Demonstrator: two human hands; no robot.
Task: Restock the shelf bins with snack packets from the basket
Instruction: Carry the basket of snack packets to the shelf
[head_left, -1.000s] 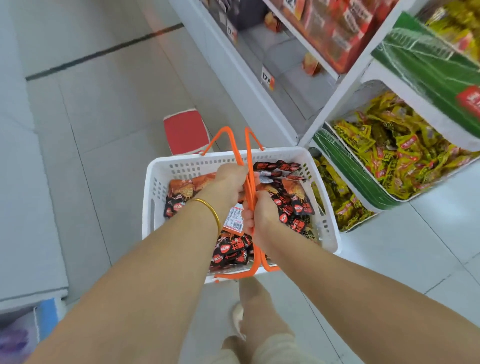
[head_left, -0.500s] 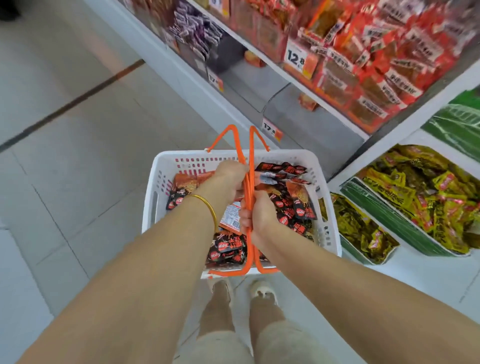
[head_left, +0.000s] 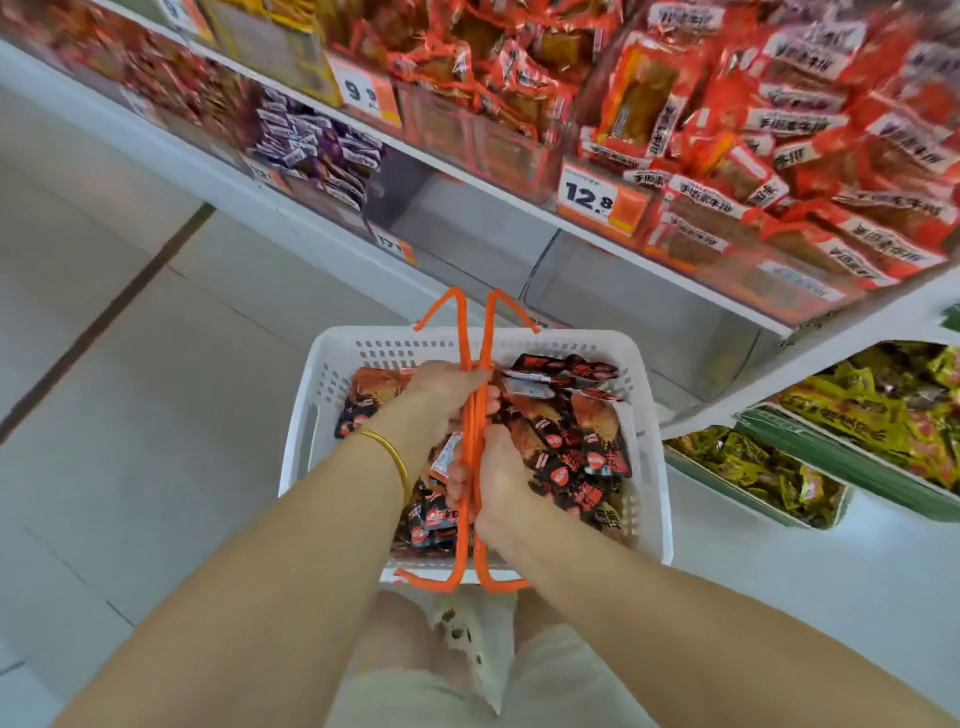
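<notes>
Snack packets (head_left: 571, 457) lie under the grip (left hand (head_left: 447, 385), right hand (head_left: 501, 467) on handles (head_left: 474, 415)).

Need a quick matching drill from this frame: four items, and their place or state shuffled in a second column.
Column 1
1. basket
2. handles
3. bracelet
4. yellow packets

Column 2
A. gripped by left hand and right hand
B. on the left wrist
C. in green bins, lower right
D. holds black-red packets

Pairs: 1-D, 2-A, 3-B, 4-C
</notes>
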